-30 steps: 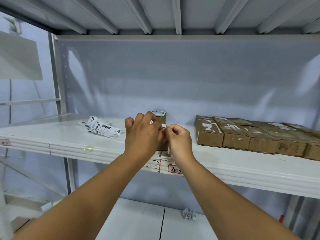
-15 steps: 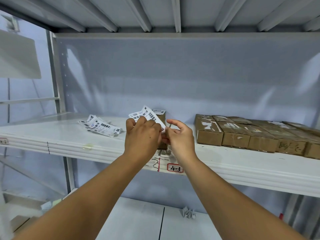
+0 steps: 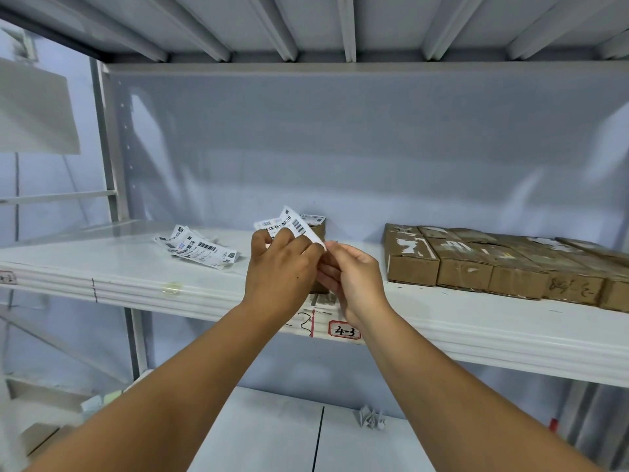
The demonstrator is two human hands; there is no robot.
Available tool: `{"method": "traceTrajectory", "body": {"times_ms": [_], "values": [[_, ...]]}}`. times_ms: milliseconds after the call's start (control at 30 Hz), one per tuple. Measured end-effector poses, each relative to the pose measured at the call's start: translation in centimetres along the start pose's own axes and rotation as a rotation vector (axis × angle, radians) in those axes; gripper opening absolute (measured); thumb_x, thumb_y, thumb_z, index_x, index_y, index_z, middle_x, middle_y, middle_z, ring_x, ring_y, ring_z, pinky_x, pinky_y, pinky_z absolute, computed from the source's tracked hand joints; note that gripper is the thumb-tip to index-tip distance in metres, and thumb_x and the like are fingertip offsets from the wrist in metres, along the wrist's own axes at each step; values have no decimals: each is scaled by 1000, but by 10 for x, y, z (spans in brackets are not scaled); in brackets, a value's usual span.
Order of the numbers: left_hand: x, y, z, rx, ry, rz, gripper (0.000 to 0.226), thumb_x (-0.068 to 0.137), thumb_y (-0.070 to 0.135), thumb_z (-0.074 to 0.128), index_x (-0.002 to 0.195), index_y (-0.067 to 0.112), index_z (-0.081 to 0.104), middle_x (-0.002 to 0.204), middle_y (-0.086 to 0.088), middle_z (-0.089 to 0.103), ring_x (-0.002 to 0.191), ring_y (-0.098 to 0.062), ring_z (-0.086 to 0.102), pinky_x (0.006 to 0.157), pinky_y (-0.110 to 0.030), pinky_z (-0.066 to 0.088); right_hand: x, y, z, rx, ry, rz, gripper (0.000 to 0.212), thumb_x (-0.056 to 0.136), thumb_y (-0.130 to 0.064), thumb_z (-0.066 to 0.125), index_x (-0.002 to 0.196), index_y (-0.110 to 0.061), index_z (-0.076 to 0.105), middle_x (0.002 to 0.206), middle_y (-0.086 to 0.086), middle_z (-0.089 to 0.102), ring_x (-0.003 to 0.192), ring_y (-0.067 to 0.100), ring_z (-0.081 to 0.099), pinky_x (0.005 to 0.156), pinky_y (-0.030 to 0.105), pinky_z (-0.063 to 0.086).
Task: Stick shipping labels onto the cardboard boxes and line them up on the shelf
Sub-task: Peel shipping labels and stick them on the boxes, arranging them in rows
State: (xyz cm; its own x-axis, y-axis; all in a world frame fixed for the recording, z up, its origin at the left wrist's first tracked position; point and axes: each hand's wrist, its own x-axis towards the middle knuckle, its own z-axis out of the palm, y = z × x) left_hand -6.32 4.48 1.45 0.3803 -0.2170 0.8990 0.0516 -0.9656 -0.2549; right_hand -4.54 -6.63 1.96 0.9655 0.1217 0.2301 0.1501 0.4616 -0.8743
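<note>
Cardboard box (image 3: pixel 318 222) on the white metal shelf (image 3: pixel 136 270) is mostly hidden behind both hands; only its labelled top shows. The left hand (image 3: pixel 279 267) grips a curled white paper shipping label (image 3: pixel 292 226) printed with black barcodes, just above the shelf, and the right hand (image 3: pixel 354 277) pinches its lower corner. Brown rectangular boxes (image 3: pixel 476 264) with torn white patches lie in a row at right.

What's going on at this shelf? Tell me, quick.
A person is working a shipping label with both hands at the white shelf. The left hand grips it and the right hand pinches its lower corner, likely peeling it. A small cardboard box stands just behind the hands. To the left lie loose labels; a row of boxes sits on the right.
</note>
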Motion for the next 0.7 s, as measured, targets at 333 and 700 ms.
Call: {"method": "traceTrajectory", "body": {"times_ms": [333, 700], "values": [[-1, -4, 2, -3, -37, -47, 20, 80, 30, 64, 61, 23, 64, 61, 9, 62, 67, -19, 59, 71, -34, 21, 0, 2, 1, 62, 6, 37, 16, 90, 5, 51, 91, -5, 65, 65, 5, 70, 56, 11, 66, 57, 21, 56], [3, -3, 3, -210, -127, -120, 35, 82, 35, 40, 60, 25, 66, 59, 7, 62, 63, -20, 56, 65, -33, 17, 3, 7, 0, 122, -22, 78, 12, 92, 2, 52, 86, -6, 58, 64, 5, 68, 59, 12, 65, 60, 20, 57]]}}
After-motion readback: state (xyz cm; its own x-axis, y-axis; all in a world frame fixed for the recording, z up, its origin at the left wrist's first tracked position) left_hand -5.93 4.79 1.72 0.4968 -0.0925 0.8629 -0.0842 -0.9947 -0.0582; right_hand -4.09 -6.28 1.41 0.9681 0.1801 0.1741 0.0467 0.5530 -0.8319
